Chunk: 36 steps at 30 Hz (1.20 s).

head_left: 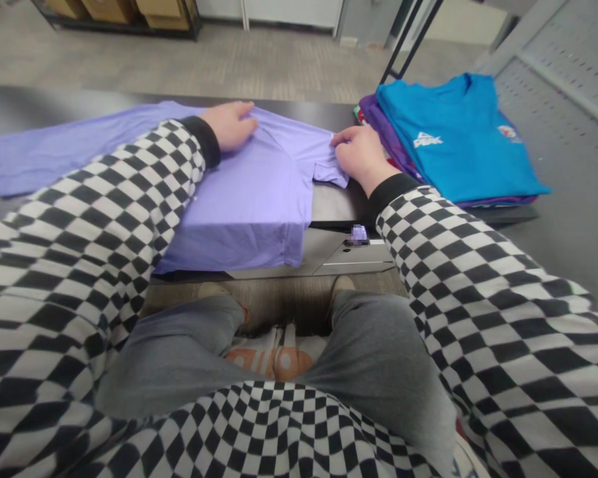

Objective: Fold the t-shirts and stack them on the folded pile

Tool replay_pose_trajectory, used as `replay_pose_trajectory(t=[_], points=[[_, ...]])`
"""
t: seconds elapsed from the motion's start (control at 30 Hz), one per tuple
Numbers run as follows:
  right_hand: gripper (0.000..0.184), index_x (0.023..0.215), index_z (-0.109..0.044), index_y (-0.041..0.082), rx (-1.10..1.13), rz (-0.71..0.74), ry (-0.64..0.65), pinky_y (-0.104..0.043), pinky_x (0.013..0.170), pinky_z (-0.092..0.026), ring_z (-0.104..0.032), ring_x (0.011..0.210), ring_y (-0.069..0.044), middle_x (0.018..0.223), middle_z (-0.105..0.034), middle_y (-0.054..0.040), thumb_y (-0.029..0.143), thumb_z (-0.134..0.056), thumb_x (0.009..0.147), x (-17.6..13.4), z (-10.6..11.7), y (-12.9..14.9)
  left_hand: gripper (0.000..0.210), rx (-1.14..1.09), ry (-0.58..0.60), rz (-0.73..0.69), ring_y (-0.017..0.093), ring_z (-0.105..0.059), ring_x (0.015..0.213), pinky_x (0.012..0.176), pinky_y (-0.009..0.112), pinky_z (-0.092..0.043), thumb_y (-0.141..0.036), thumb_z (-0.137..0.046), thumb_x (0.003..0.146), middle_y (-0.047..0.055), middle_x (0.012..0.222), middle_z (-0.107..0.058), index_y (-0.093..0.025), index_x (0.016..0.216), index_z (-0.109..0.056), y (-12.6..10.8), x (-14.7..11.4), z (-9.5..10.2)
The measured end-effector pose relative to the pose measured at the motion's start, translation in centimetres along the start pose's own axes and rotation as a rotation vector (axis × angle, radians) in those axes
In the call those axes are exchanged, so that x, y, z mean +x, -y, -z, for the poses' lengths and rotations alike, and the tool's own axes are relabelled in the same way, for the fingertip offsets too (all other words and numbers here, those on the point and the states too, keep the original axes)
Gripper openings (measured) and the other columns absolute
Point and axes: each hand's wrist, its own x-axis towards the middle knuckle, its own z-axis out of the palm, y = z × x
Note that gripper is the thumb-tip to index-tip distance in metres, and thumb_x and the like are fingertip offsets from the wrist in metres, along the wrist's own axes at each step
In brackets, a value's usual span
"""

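Note:
A lavender T-shirt (249, 192) lies spread over the dark table, its lower part hanging over the near edge. My left hand (232, 125) rests on the upper part of the shirt with fingers stretched out, open. At the outer end of the short sleeve, my right hand (361, 153) has its fingertips closed on the cloth. More lavender cloth (44, 153) stretches to the left behind my left forearm; where it joins the shirt is hidden. Right beside my right hand sits a stack of folded shirts, topped by a bright blue T-shirt (463, 146) with a white PEAK logo.
The dark table (303, 109) runs across in front of me. A grey perforated panel (568, 99) stands at the right. Below, between my legs, is a white bag (269, 352) with orange print. Cardboard boxes (159, 10) sit on a low rack across the floor.

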Motion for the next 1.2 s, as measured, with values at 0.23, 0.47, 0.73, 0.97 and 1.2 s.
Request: replay_pose_trajectory(t=[0.23,0.47,0.73,0.97,1.2], points=[[0.024,0.107,-0.086,0.022,-0.015,-0.01,-0.016,-0.054,0.134,-0.041,-0.07,0.135,-0.037,0.119,-0.089,-0.0127,0.027,-0.07,0.09,-0.1,-0.1,0.1,0.086,-0.007,0.143,0.092,0.024,-0.026,0.173,0.146,0.069,-0.013,-0.076,-0.042,0.116,-0.004,0.195,-0.02,-0.027,0.186,-0.031,-2.7,-0.2,-0.9],[0.028,0.104,-0.089,0.025,-0.074,0.06,-0.062,-0.06,0.13,-0.05,-0.075,0.132,-0.041,0.116,-0.089,-0.0105,0.026,-0.07,0.083,0.1,-0.2,-0.3,0.076,0.039,0.107,0.158,0.018,-0.053,0.15,0.138,0.048,-0.035,-0.071,-0.051,0.113,0.0,0.18,-0.053,-0.018,0.167,-0.061,-4.2,1.6,0.9],[0.032,0.108,-0.091,0.024,-0.04,0.057,-0.06,-0.064,0.13,-0.049,-0.075,0.134,-0.043,0.119,-0.088,-0.0124,0.026,-0.07,0.083,-0.2,-0.1,-0.4,0.127,-0.011,0.102,0.197,0.012,-0.028,0.161,0.141,0.039,-0.017,-0.112,-0.033,0.091,-0.005,0.193,-0.027,-0.015,0.172,-0.051,-3.7,2.9,-1.4],[0.028,0.106,-0.091,0.022,-0.09,0.056,-0.062,-0.061,0.129,-0.05,-0.077,0.131,-0.042,0.12,-0.087,-0.0138,0.025,-0.069,0.087,-0.4,-0.1,0.0,0.075,0.007,0.023,0.286,0.018,-0.044,0.147,0.132,0.046,-0.031,-0.067,-0.06,0.109,-0.004,0.182,-0.049,-0.022,0.168,-0.06,-5.2,3.0,0.0],[0.028,0.109,-0.09,0.024,-0.062,0.057,-0.051,-0.062,0.132,-0.047,-0.074,0.136,-0.043,0.116,-0.087,-0.0124,0.027,-0.071,0.089,-0.4,-0.2,-0.2,0.08,0.005,0.067,0.221,0.007,-0.029,0.156,0.139,0.031,-0.001,-0.065,-0.046,0.115,-0.005,0.192,-0.03,-0.013,0.176,-0.044,-4.7,3.2,-1.0]])
